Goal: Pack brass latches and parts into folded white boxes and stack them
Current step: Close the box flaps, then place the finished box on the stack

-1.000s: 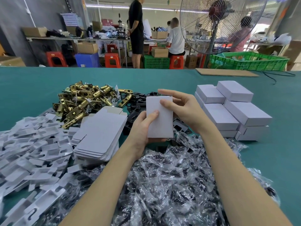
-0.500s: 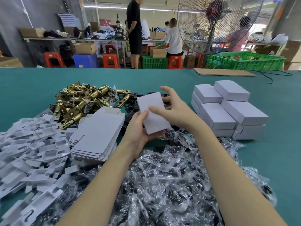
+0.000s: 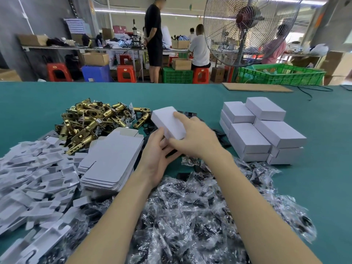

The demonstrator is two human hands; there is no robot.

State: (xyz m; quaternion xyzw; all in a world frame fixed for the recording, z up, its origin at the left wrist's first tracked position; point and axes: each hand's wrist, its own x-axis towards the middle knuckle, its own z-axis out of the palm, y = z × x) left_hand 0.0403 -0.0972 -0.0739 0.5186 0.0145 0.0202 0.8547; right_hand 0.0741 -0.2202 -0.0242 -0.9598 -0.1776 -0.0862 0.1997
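A closed white box (image 3: 167, 121) is held above the green table (image 3: 323, 178) at the centre. My right hand (image 3: 194, 138) grips it from the right, fingers over its top and side. My left hand (image 3: 158, 149) holds its near end from below, thumb on the side. A pile of brass latches (image 3: 89, 121) lies at the back left. Flat unfolded white boxes (image 3: 112, 159) sit stacked left of my hands. Packed white boxes (image 3: 261, 128) stand stacked in two layers at the right.
White card inserts (image 3: 32, 178) cover the near left. Small parts in clear plastic bags (image 3: 190, 216) are heaped in front of me, with black parts (image 3: 186, 113) behind the held box. A standing fan (image 3: 247, 29) and a flat cardboard sheet (image 3: 255, 87) are beyond the table; people work behind.
The box has tipped from showing its broad face upright to lying slanted away, and it has moved up and back. My right hand has shifted over its top.
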